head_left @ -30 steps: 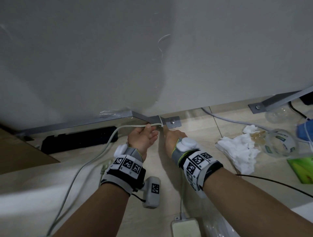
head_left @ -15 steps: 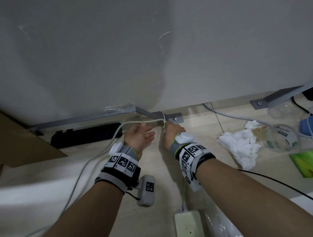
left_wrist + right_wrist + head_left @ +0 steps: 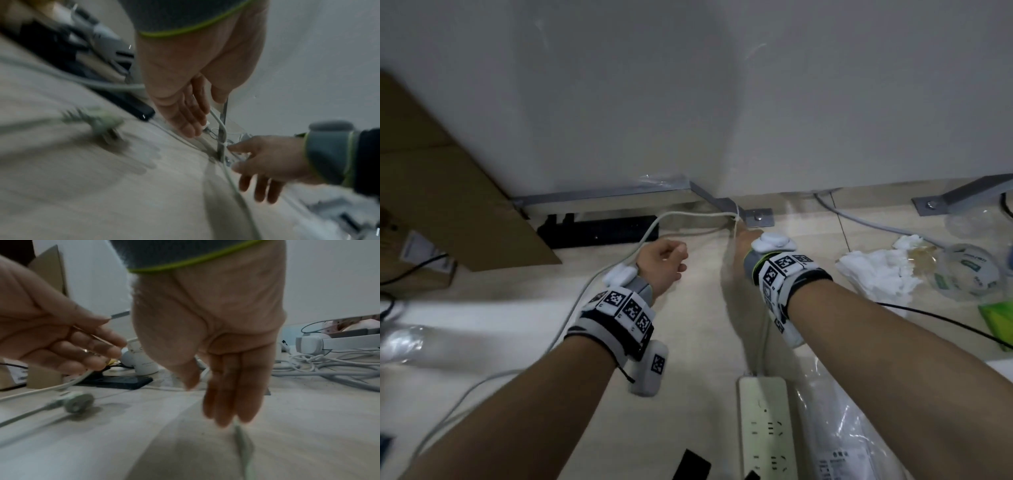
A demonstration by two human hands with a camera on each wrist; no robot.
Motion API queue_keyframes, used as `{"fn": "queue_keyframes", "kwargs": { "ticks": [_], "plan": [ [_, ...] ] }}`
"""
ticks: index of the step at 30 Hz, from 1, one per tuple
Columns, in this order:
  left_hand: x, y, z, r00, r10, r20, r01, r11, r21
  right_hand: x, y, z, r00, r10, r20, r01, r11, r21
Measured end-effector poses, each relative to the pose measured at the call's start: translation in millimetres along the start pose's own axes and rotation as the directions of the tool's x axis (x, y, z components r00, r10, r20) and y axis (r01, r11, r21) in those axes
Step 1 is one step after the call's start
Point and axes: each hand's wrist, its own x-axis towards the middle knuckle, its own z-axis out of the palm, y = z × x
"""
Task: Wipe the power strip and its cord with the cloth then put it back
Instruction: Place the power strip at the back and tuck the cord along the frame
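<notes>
Both hands low at frame centre of the head view, near the metal bracket (image 3: 758, 217) at the foot of the white panel (image 3: 722, 96). Left hand (image 3: 659, 262) loosely curled, grasping nothing; fingers (image 3: 191, 116) nearly straight in the left wrist view, tips just beside the cord (image 3: 650, 236) but contact not clear (blurred). Right hand (image 3: 744, 240) mostly hidden behind its wrist band in the head view; relaxed and empty in the other views, fingers (image 3: 230, 394) hanging straight down toward the floor (image 3: 705, 325), spread next to the cord (image 3: 232, 180) in the left wrist view. Cord tied with a thin white tie (image 3: 736, 216) to the bracket, running left and down past the left wrist to lower left of frame. White power strip (image 3: 765, 428) flat on the floor at bottom centre, sockets up, touched by neither hand, its lead heading up toward the right wrist. White cloth (image 3: 873, 270) crumpled on the floor at right, well apart from both hands, beside a clear tape roll (image 3: 969, 274). Black power strip (image 3: 599, 229) under the panel edge, upper left of the left hand. Cardboard (image 3: 441, 192) leaning at far left. Plug (image 3: 79, 401) lying on the floor, blurred.
</notes>
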Motion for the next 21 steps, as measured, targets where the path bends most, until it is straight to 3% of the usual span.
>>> {"fn": "queue_keyframes", "kwargs": {
  "ticks": [4,7,11,14,16,21],
  "plan": [
    [-41.1,-31.3,-51.6,0.995,0.093,-0.018,-0.077,0.904,0.420,-47.6,-15.0,15.1,0.997,-0.072,-0.023,0.068,0.988,-0.140],
    [-67.5,-56.1,-93.5,0.997,0.078,0.027,-0.076,0.731,0.678,-74.6,-30.0,33.6,0.993,-0.114,0.033,0.118,0.971,-0.205],
    [-105.0,-98.7,-155.4,0.995,-0.098,-0.026,0.076,0.556,0.828,-106.8,-53.8,68.8,0.967,-0.192,0.168,0.235,0.929,-0.286],
    [-140.1,-123.2,-192.2,0.962,-0.252,-0.102,0.196,0.384,0.902,-130.8,-75.8,96.5,0.939,-0.261,0.224,0.316,0.912,-0.263],
    [-160.2,-139.4,-205.9,0.945,-0.305,-0.116,0.210,0.298,0.931,-141.8,-92.0,113.0,0.920,-0.262,0.291,0.347,0.891,-0.294],
    [-169.6,-173.7,-227.9,0.956,-0.262,-0.128,0.226,0.386,0.894,-151.1,-118.4,145.0,0.906,-0.241,0.347,0.369,0.853,-0.370]
  ]
}}
